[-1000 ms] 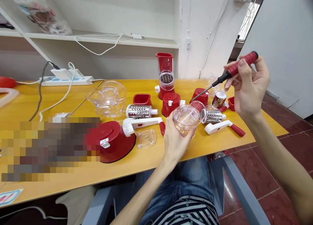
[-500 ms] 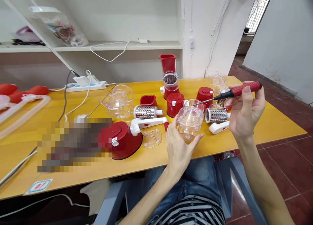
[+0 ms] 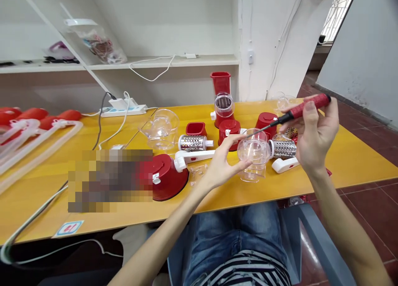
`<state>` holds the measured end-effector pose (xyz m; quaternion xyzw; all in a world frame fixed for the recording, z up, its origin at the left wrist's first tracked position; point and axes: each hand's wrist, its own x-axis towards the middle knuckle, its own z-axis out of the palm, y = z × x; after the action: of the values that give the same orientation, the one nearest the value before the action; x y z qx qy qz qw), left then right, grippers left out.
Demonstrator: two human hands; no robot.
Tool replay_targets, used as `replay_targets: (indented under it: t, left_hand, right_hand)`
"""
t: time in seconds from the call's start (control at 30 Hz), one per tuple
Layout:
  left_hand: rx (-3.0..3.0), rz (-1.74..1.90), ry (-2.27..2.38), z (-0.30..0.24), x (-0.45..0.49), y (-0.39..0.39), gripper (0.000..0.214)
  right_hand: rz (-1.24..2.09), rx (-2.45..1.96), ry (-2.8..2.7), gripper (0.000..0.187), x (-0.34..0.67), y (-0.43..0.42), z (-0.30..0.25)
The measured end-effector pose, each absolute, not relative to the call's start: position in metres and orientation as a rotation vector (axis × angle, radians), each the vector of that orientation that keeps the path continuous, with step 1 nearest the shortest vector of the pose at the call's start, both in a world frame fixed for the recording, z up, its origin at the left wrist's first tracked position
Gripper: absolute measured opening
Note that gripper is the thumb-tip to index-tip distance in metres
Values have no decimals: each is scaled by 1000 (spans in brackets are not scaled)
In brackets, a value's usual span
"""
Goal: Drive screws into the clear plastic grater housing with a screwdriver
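A screwdriver (image 3: 306,107) with a red handle and black collar is in my right hand (image 3: 317,132), its thin shaft slanting down to the left. The shaft's end lies over the rim of a clear plastic housing (image 3: 254,155) at the table's front. My left hand (image 3: 222,163) is at the housing's left side, thumb and fingers apart. Its fingertips are close to the screwdriver's tip; whether they touch is unclear. The thumb overlaps the housing's side. Just right of the housing lies a metal grater drum (image 3: 283,149), with a white crank handle (image 3: 284,163) below it.
On the yellow table (image 3: 124,215) stand an assembled red grater (image 3: 222,93), a red suction base (image 3: 166,176), another clear housing (image 3: 162,128) and a second grater drum (image 3: 193,143). A power strip (image 3: 124,110) with cables sits at the back left. Part of the left is pixelated.
My left hand has loosened from around the clear housing and moved up its left side, fingers toward the screwdriver's tip. The housing appears slightly lower. The view has shifted left.
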<state>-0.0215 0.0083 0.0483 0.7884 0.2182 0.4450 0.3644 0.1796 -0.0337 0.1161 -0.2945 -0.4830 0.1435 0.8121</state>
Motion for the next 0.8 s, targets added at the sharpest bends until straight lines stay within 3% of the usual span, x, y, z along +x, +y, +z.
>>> replay_targets:
  t: [0.4,0.8]
  left_hand:
    - [2240,1015,326,58,-9,30,94]
    - [2180,1224,402,49,12,30,89]
  right_hand:
    - [193,-684,-1267,25,194,-5,139]
    - [299,-682,-1475,23,181,4,139]
